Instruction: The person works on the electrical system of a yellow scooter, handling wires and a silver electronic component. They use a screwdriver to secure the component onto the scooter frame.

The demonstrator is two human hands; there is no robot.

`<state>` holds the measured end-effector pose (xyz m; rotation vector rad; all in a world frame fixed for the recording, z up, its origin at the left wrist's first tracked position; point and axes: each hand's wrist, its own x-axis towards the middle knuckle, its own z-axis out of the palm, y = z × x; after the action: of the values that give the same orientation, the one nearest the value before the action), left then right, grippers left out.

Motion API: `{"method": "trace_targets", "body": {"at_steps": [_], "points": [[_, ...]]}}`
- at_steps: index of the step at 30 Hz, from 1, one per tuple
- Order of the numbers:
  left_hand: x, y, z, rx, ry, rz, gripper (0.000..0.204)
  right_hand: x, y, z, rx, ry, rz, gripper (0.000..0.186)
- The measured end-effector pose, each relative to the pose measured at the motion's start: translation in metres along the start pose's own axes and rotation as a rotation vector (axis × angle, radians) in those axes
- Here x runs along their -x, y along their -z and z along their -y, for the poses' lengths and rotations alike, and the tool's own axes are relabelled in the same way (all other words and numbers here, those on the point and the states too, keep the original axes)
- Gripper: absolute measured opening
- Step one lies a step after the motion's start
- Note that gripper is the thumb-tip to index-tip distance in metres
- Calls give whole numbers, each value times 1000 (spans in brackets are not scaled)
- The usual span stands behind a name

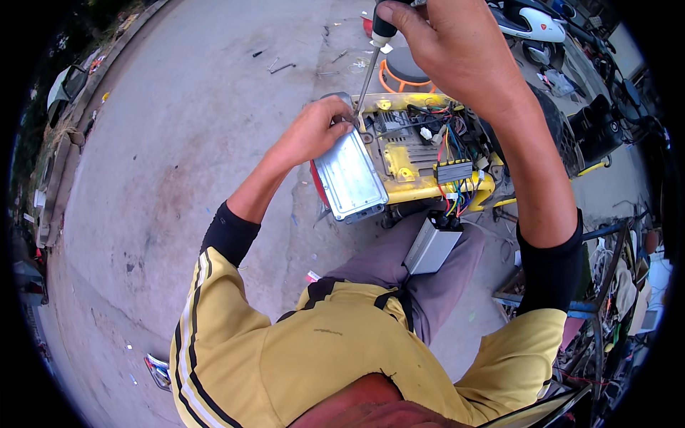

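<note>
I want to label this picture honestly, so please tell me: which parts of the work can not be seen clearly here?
- Head view: the tip of the black-handled screwdriver is hidden behind the left hand.
- The right hand is cut off by the top edge; its grip is partly out of view.
- The coloured wires in the yellow metal housing are too small to trace.
- The grey metal box hides its connector.

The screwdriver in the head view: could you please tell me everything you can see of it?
The screwdriver has a dark handle with a reddish band at its base and a thin, bare metal shaft. It stands nearly upright, leaning slightly, tip down. The right hand grips the handle from above. Its tip meets the upper left corner of the yellow compartment, right by the fingertips of the left hand, which rests on the silver metal box. The tip itself is too small to make out.
</note>
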<state>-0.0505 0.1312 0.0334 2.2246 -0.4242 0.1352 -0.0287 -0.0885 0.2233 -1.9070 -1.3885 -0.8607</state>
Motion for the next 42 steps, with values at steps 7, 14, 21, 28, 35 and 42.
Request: {"method": "trace_targets", "body": {"at_steps": [7, 14, 21, 28, 35, 42], "points": [[0, 0, 0, -155, -26, -37, 19, 6, 14, 32, -257, -363, -237, 45], [0, -5, 0, -56, -21, -45, 20, 32, 18, 27, -349, -336, -276, 49], [3, -6, 12, -130, -105, -64, 13, 32, 8, 44, -60, -349, -415, 52], [-10, 3, 13, 28, 8, -163, 11, 58, 20, 11, -279, -306, -417, 53], [-37, 32, 38, -364, -52, 5, 14, 77, 35, 5, -41, -258, -371, 53], [-34, 19, 49, -458, -124, 112, 15, 79, 36, 10, -116, -234, -444, 52]]}}
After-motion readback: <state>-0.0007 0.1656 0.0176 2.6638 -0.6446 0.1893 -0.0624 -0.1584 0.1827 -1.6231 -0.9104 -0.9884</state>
